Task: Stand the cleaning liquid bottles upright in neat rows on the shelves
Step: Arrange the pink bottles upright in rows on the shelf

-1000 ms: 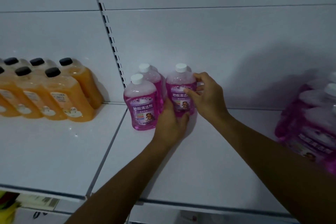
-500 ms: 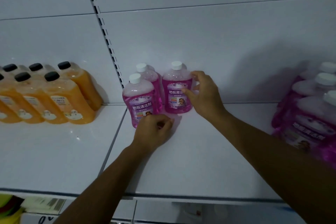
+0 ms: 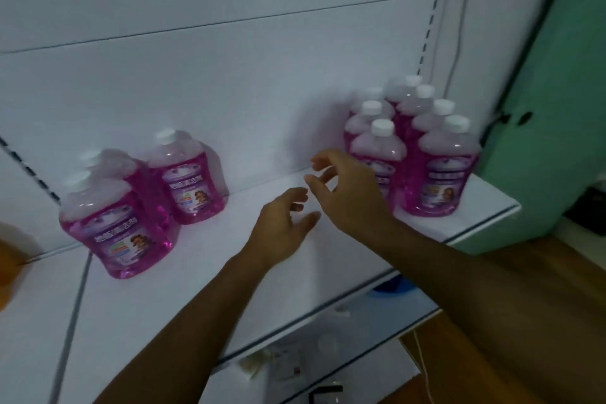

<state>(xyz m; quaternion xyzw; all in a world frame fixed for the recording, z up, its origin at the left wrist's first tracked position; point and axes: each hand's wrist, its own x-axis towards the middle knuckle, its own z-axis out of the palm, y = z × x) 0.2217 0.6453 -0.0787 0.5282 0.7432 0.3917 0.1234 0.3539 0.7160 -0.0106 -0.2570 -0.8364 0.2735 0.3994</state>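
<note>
Both hands hang empty over the white shelf (image 3: 229,272) near the middle of the frame, fingers loosely spread. The right hand (image 3: 347,193) is the nearer one to the packed cluster of pink bottles (image 3: 439,161) at right of centre; its fingertips are just beside the front-left bottle (image 3: 380,157), not clearly touching. The left hand (image 3: 282,223) trails lower and left. All bottles stand upright, long axes vertical. Three placed bottles (image 3: 147,200) sit at lower left, well apart from the cluster, with bare shelf between them as room to carry across. The cluster stands close to the shelf's right end, so a careless pull risks a tumble.
</note>
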